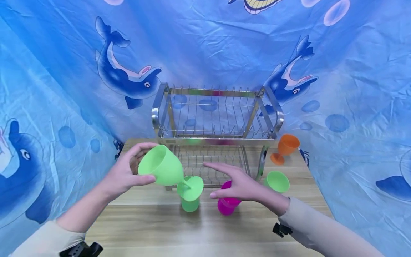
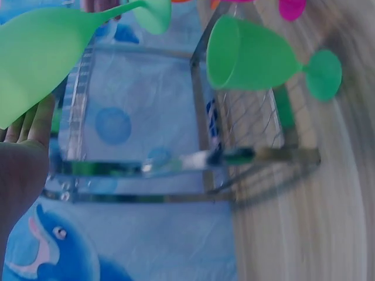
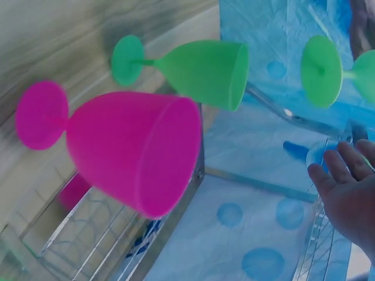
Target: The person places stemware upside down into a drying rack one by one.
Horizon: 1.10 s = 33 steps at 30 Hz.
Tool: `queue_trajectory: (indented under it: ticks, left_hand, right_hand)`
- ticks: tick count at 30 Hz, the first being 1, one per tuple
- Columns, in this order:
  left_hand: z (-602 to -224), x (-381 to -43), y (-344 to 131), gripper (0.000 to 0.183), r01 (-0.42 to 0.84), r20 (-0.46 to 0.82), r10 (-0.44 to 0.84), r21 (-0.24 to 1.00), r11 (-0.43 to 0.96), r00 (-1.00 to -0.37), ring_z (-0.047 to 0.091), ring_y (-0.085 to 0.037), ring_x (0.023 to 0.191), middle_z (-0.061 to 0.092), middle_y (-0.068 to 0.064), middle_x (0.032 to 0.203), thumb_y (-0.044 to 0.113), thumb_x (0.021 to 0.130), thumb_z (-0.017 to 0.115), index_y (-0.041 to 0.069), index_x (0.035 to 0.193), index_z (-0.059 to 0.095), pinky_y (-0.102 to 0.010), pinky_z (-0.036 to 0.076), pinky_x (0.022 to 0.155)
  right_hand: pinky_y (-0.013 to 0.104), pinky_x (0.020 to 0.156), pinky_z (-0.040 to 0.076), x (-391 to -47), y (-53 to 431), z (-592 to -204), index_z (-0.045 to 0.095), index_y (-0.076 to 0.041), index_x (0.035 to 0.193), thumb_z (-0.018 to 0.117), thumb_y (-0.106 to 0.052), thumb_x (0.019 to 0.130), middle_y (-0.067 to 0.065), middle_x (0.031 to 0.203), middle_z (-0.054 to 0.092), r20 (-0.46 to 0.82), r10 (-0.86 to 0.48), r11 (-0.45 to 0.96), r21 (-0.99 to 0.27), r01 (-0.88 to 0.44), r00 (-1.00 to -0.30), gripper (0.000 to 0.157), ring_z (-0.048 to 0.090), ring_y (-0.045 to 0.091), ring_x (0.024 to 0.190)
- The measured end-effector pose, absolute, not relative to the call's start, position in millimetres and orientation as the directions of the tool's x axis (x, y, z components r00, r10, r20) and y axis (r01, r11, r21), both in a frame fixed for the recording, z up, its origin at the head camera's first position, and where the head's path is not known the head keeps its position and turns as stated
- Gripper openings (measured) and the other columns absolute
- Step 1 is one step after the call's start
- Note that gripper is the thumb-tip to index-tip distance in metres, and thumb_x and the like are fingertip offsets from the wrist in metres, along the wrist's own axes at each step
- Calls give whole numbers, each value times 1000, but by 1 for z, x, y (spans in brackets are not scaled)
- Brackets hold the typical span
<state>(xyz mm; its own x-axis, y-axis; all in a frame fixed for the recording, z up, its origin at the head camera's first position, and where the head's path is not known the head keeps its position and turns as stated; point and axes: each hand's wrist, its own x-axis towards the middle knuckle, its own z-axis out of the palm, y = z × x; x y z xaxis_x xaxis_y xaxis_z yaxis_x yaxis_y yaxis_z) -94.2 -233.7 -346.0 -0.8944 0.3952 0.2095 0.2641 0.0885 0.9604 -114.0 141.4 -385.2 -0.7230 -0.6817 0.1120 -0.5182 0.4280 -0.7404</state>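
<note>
White sleeves (image 1: 324, 225) reach in from the lower corners. Left of centre, I see the left hand (image 1: 126, 173) curl round the bowl of a tilted green goblet (image 1: 167, 166), probably because the stem is thin; its foot overhangs an upright green goblet (image 1: 190, 205). The right hand (image 1: 239, 182), fingers spread, holds nothing above the magenta goblet (image 3: 111, 140), with air leftward. Beyond, at centre, the steel rack (image 1: 215, 141) limits forward room; an orange goblet (image 1: 288, 144) stands near the table's right edge (image 1: 311, 175).
</note>
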Motion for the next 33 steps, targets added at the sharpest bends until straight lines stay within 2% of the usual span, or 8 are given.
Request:
queue_trajectory:
  ticks: [5, 9, 15, 20, 25, 33]
  left_hand:
    - [-361, -96, -217, 77, 249, 218, 403, 968, 26, -889, 61, -19, 125, 58, -8, 145, -7, 84, 82, 0, 151, 45, -33, 63, 93]
    - [-369, -96, -208, 77, 251, 234, 403, 968, -11, -885, 62, -20, 125, 59, -9, 144, -6, 85, 82, -1, 151, 44, -32, 63, 94]
    - [-376, -97, -199, 78, 270, 263, 392, 962, -38, -881, 62, -20, 125, 60, -10, 143, -6, 84, 83, -2, 151, 45, -32, 61, 96]
    - [-378, -95, -194, 79, 274, 272, 373, 960, -47, -887, 62, -21, 124, 61, -11, 142, -6, 82, 85, -2, 151, 45, -31, 61, 96]
    - [-378, -94, -190, 80, 281, 279, 358, 959, -48, -891, 63, -21, 123, 60, -13, 141, -6, 82, 85, -5, 151, 43, -31, 62, 94]
    - [-378, -95, -187, 86, 293, 284, 364, 956, -32, -887, 62, -20, 126, 58, -14, 145, -4, 81, 86, -2, 154, 41, -31, 61, 97]
  right_hand:
    - [51, 118, 47, -123, 129, -386, 52, -13, 159, 91, -29, 87, 3, 159, 56, 177, -707, 334, -770, -544, -685, 83, 54, 27, 145]
    - [41, 116, 49, -127, 123, -391, 57, -14, 155, 92, -29, 87, 1, 154, 61, 160, -717, 322, -787, -526, -678, 78, 58, 21, 141]
    - [35, 111, 53, -133, 114, -397, 65, -10, 146, 91, -23, 88, 3, 144, 69, 166, -734, 268, -820, -506, -658, 65, 67, 21, 130]
    - [30, 102, 59, -135, 109, -402, 76, -10, 129, 88, -18, 91, 0, 122, 78, 146, -724, 277, -834, -478, -674, 41, 74, 12, 111]
    - [28, 90, 63, -136, 108, -404, 81, -9, 112, 85, -13, 93, -2, 102, 81, 142, -698, 303, -829, -470, -701, 19, 74, 5, 95]
    - [31, 84, 64, -138, 111, -404, 82, -9, 109, 84, -12, 94, -2, 100, 81, 159, -688, 297, -829, -474, -708, 16, 73, 5, 91]
